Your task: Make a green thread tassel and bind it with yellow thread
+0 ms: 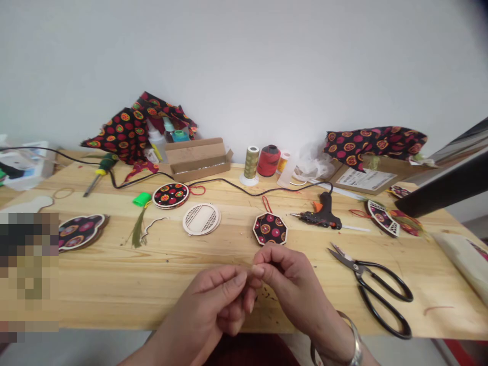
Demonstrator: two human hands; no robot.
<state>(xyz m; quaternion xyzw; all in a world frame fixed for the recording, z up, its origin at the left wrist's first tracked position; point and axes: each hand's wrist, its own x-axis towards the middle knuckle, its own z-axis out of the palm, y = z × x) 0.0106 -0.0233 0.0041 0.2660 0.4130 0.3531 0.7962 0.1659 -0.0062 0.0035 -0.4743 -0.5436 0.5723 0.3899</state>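
Note:
My left hand (224, 295) and my right hand (284, 274) meet over the front of the wooden table, fingertips almost touching. Each is closed in a pinch; whatever lies between the fingers is too small to make out. Just beyond my right hand lies an octagonal fabric ornament (270, 230) with a red loop, partly covered by my fingers. Farther left are a round wooden lattice piece (202, 219) and a round fabric ornament (171, 195) with its own red loop. Black-handled scissors (366, 284) lie with blades apart to the right of my right hand.
A glue gun (324, 213) rests at back right, its black cord crossing the table. Thread spools (250, 165), a narrow cardboard box (200, 160) and patterned fabric (129, 129) line the wall. A screwdriver (99, 173) and green tassel (139, 231) lie left. A dark post (442, 173) leans at right.

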